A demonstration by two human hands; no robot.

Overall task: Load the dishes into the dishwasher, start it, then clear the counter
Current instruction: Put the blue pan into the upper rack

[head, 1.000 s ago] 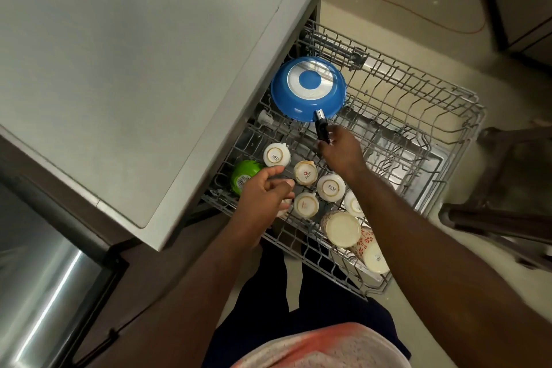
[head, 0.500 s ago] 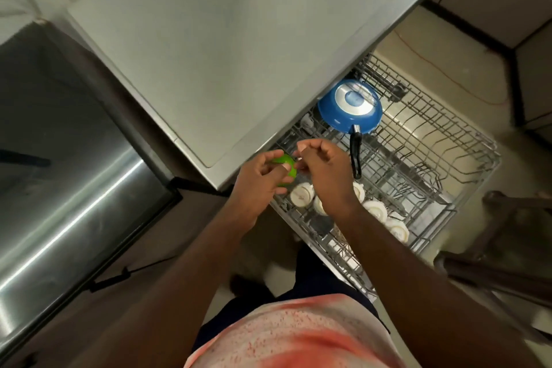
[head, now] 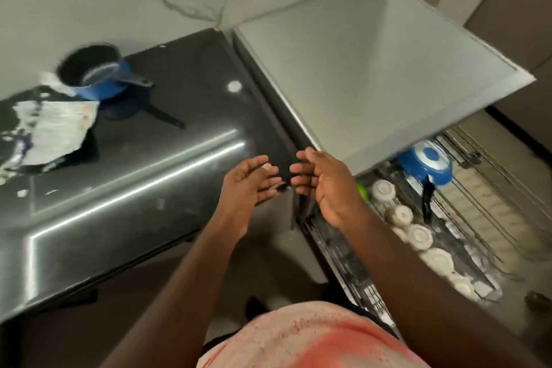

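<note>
**Both hands empty between counter and rack**

Far to the left of the left hand, a crumpled sheet of paper [head: 56, 129] is seen lying on the dark counter [head: 149, 176]. Just beyond it a blue saucepan [head: 95, 75] is set upright, dark inside, with its handle pointed towards the hands. Between the saucepan and the hands a small white spot [head: 234, 86] is seen on the counter.

The left hand [head: 248, 185] is held over the counter's right edge, palm turned to the other hand. Its fingers are relaxed and slightly bent, and nothing is gripped. The right hand [head: 325, 185] is held just beside it, fingers loosely curled and likewise empty. The fingertips of the two hands are near but apart. A small dark shape between them is too blurred to be made out.

Beyond the right hand the flat steel top [head: 373, 69] is spread wide, and the inner part of the wire rack [head: 493, 188] is hidden under its edge. A green cup [head: 363, 191] is partly covered by the back of the right hand. Right of it, white cups [head: 383, 191] are stood upside down in a row that is run back towards the person. Further right, a blue pan [head: 427, 164] is laid bottom up in the rack, its dark handle pointed towards the person.
</note>
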